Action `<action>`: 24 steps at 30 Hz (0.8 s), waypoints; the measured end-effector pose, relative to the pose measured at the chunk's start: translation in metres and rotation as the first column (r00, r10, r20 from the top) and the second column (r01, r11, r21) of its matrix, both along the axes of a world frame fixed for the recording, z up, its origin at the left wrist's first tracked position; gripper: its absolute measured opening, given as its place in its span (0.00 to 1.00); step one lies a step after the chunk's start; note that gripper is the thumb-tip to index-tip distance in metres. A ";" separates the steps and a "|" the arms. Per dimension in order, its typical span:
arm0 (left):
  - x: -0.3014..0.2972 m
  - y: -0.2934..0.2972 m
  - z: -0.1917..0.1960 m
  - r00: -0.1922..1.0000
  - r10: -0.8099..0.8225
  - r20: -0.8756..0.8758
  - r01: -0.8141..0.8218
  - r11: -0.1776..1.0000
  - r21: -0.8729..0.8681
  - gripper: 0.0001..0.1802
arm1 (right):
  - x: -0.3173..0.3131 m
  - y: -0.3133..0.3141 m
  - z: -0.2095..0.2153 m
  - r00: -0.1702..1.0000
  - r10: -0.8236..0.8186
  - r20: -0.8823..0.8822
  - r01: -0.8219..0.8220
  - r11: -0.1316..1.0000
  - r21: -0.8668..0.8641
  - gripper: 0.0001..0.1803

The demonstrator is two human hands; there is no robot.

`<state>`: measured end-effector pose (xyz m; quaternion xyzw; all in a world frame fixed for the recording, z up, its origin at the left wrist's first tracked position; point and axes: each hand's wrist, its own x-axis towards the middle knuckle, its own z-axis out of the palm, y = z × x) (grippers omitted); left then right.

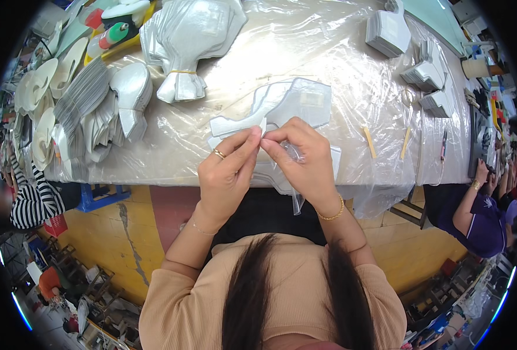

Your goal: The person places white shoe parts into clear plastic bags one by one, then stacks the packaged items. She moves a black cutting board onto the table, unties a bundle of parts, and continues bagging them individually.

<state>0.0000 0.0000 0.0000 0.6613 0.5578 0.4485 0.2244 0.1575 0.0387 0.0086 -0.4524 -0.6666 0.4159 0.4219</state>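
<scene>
Left hand (226, 175) and right hand (302, 160) meet fingertip to fingertip at the near table edge, both pinching a small white tab (263, 125) with a clear film strip (296, 198) hanging limp below the right palm. Directly behind them, a flat grey-white cut piece (296, 99) with curved, stepped outline lies on the glossy wrinkled plastic sheet (340, 58) covering the table. Further out: banded bundle of similar silvery pieces (185, 41) far left-centre, fanned stacks (95, 105) left, small square-ish stacks (387, 32) far right, two tan strips (369, 143) right.
</scene>
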 end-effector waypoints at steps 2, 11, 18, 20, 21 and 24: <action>-0.001 -0.001 -0.001 0.999 -0.013 -0.051 0.014 1.000 0.008 0.20 | 0.002 0.000 0.001 1.000 0.009 0.015 -0.009 1.000 -0.017 0.04; -0.013 -0.006 0.003 0.910 -0.038 0.414 0.157 0.953 -0.259 0.17 | 0.006 0.010 -0.002 0.975 0.167 -0.146 -0.178 0.981 -0.070 0.04; -0.014 -0.005 0.006 0.956 -0.028 0.292 0.107 0.959 -0.261 0.15 | 0.003 0.003 0.001 0.989 0.110 -0.101 -0.120 0.988 -0.097 0.04; -0.012 -0.003 0.007 0.992 -0.088 0.093 0.100 0.986 -0.135 0.16 | 0.004 0.002 0.004 0.994 0.101 -0.043 -0.105 0.991 -0.084 0.04; -0.012 -0.002 0.008 0.993 -0.103 0.049 0.107 0.990 -0.096 0.17 | 0.004 0.001 0.005 0.995 0.096 -0.029 -0.098 0.993 -0.069 0.04; -0.010 0.000 0.009 0.992 -0.115 -0.048 0.113 0.993 -0.042 0.19 | 0.004 0.001 0.007 0.997 0.080 0.012 -0.080 0.996 -0.028 0.04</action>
